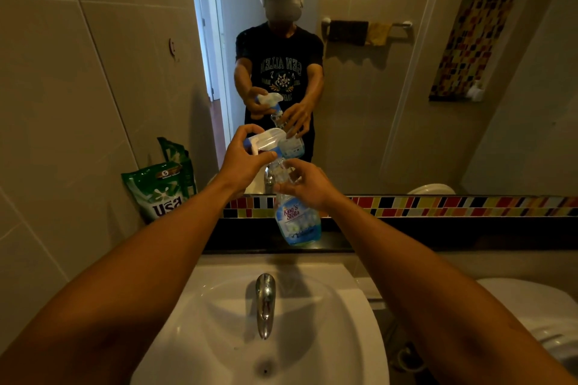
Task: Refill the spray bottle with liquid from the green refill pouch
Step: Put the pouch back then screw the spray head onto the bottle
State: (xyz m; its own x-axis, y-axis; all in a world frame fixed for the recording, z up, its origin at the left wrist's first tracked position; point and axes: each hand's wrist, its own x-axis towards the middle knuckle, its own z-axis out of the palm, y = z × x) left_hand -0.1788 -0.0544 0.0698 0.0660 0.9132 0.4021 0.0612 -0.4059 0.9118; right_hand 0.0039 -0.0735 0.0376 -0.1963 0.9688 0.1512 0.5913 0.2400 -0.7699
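Both my hands are on the spray bottle, held above the ledge behind the sink.

The spray bottle (pixel 297 219) is clear with a blue label and a little liquid at the bottom; it hangs upright in the air over the dark bench (pixel 406 241). My right hand (pixel 308 186) is closed around its neck. My left hand (pixel 242 162) is clamped on the white spray head (pixel 266 139) at the top; I cannot tell whether the head is screwed on or loose. The green refill pouch (pixel 161 192) stands well to the left, leaning against the tiled wall beside the mirror (pixel 375 72). Nearer me are the white sink (pixel 353 322) and its metal tap (pixel 265 303).
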